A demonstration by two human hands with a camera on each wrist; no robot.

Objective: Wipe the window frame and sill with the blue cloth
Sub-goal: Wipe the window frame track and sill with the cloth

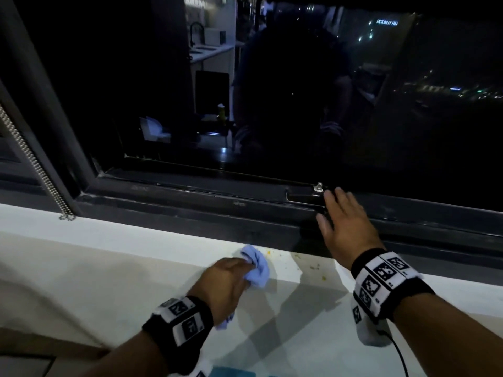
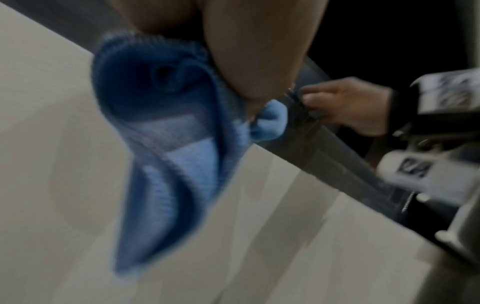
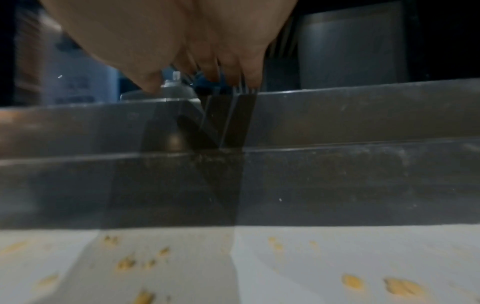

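Observation:
My left hand grips the bunched blue cloth on the white sill, close to the dark window frame. In the left wrist view the blue cloth hangs from my fingers over the sill. My right hand lies flat with straight fingers on the frame's lower rail, just right of a small metal stud. The right wrist view shows my fingertips on the frame's top edge beside the stud.
Yellow crumbs speckle the sill between my hands, also the crumbs below the frame. A bead chain hangs at the left down to the sill. The dark glass reflects the room. A cable trails from my right wristband.

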